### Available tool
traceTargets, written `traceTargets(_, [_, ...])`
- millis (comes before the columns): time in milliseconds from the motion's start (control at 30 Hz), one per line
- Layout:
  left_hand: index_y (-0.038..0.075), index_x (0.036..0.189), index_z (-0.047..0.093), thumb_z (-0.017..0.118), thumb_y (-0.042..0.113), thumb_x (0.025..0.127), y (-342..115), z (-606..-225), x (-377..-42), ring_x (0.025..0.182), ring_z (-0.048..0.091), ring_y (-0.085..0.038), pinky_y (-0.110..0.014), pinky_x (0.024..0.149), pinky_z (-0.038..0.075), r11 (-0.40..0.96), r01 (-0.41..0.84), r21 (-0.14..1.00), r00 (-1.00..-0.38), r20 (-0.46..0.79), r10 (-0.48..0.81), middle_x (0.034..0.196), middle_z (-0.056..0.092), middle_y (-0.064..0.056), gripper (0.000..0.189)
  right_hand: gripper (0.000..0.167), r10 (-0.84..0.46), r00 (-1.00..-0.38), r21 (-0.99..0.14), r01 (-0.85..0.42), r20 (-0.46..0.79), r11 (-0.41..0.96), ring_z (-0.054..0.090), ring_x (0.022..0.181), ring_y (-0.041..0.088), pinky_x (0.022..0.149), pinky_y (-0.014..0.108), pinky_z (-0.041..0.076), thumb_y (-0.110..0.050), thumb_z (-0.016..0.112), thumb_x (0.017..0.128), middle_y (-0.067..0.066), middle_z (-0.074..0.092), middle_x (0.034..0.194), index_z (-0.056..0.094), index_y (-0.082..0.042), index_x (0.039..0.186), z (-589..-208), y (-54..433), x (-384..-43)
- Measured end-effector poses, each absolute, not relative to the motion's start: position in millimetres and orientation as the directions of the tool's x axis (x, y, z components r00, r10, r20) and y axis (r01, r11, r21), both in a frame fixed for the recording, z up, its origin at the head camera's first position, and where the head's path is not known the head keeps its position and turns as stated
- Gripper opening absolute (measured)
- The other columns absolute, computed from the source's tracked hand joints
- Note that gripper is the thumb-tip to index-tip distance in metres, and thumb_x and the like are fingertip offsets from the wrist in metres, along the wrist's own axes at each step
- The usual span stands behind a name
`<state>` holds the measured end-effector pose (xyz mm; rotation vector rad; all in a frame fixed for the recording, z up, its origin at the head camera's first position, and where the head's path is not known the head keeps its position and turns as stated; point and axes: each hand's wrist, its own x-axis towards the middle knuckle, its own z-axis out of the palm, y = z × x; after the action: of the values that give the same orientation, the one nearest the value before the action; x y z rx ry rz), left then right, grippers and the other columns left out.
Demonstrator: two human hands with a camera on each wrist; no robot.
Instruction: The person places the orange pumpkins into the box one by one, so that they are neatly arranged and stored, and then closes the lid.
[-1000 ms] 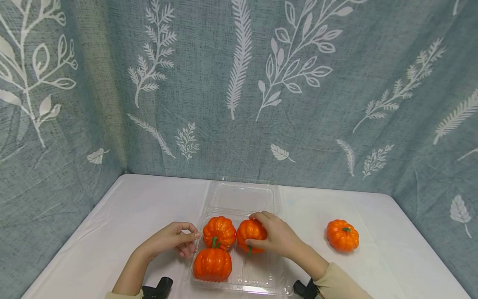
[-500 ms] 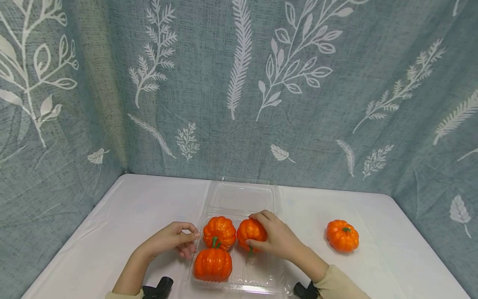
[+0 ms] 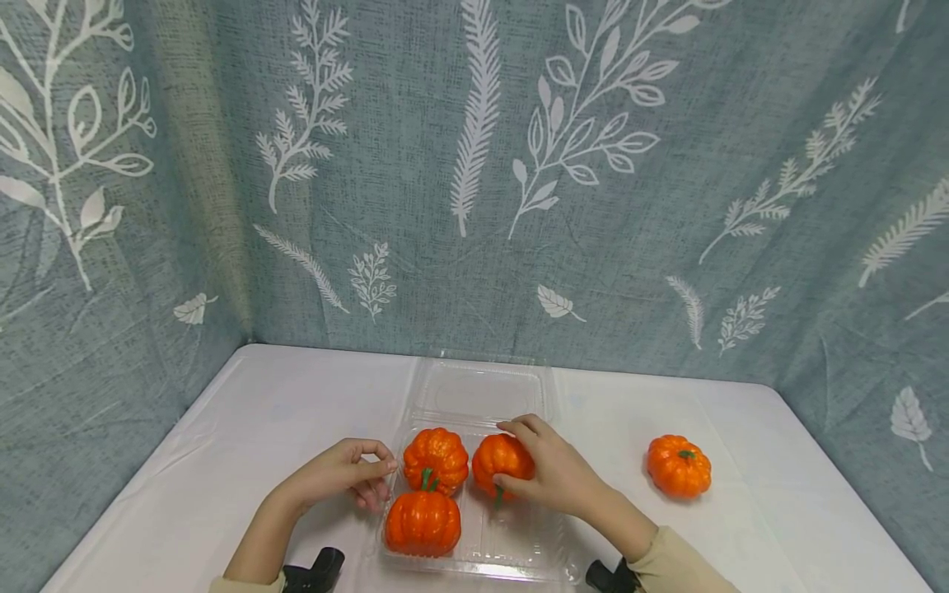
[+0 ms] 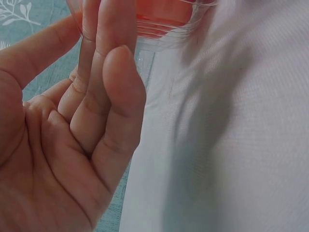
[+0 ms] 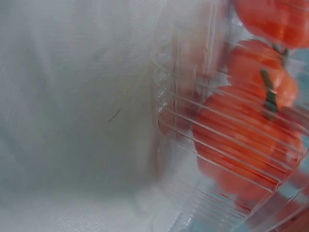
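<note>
A clear plastic clamshell container (image 3: pixel 511 550) stands on the table with its lid (image 3: pixel 482 391) folded back. Along its left side sit two orange toy pumpkins, one pumpkin (image 3: pixel 436 461) at the back and another (image 3: pixel 423 525) in front, their green stems close together. My right hand (image 3: pixel 552 469) grips a third pumpkin (image 3: pixel 498 466) in the back right part, thumb in front and fingers over its far side. This pumpkin (image 5: pixel 236 140) shows through the ribbed wall in the right wrist view. At the left rim, my left hand (image 3: pixel 341 478) pinches the container's edge between thumb and fingers.
Another orange pumpkin (image 3: pixel 679 467) lies on the white-covered table (image 3: pixel 741 527) to the right of the container. A blue-green curtain (image 3: pixel 408 272) with white leaf prints hangs behind the table and at its sides. Dark wrist gear (image 3: pixel 315 571) shows beside the left forearm.
My right hand and the pumpkin in it have shifted very slightly to the right. The left hand, the container and the other pumpkins stay as they were.
</note>
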<state>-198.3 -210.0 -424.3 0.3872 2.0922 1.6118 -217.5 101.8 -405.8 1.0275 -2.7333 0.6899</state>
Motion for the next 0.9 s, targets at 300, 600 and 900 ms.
traceTargets(300, [-0.008,0.096,0.056,0.055,0.022,0.092,-209.8,-424.4,-197.7,0.055,0.063,-0.011,-0.027,0.054,0.051,0.281,-0.065,0.958,-0.855,-0.198,0.479,0.067,0.065,-0.004,0.030,0.045,-0.594,-0.744,-0.446,-0.663,0.307,0.601,0.057,0.092,0.013,0.079,0.031,0.050,-0.030,0.076,0.075,0.000,0.055,0.103,0.058,-0.011,0.112,-404.6,104.5,-220.1])
traceTargets(600, [-0.006,0.095,0.057,0.055,0.022,0.092,-209.9,-426.5,-198.3,0.055,0.063,-0.012,-0.027,0.054,0.051,0.281,-0.058,0.958,-0.853,-0.194,0.484,0.067,0.066,-0.004,0.029,0.040,-0.613,-0.731,-0.448,-0.675,0.299,0.586,0.059,0.094,0.016,0.080,0.031,0.050,-0.026,0.075,0.077,0.002,0.060,0.105,0.059,-0.010,0.110,-403.8,105.6,-220.9])
traceTargets(900, [-0.007,0.095,0.057,0.055,0.022,0.092,-209.9,-427.3,-197.9,0.055,0.063,-0.012,-0.027,0.054,0.051,0.277,-0.051,0.959,-0.854,-0.186,0.486,0.067,0.066,-0.005,0.029,0.038,-0.614,-0.731,-0.443,-0.676,0.298,0.589,0.059,0.099,0.019,0.083,0.034,0.050,-0.025,0.072,0.080,0.004,0.061,0.109,0.059,-0.008,0.112,-404.7,109.0,-219.8])
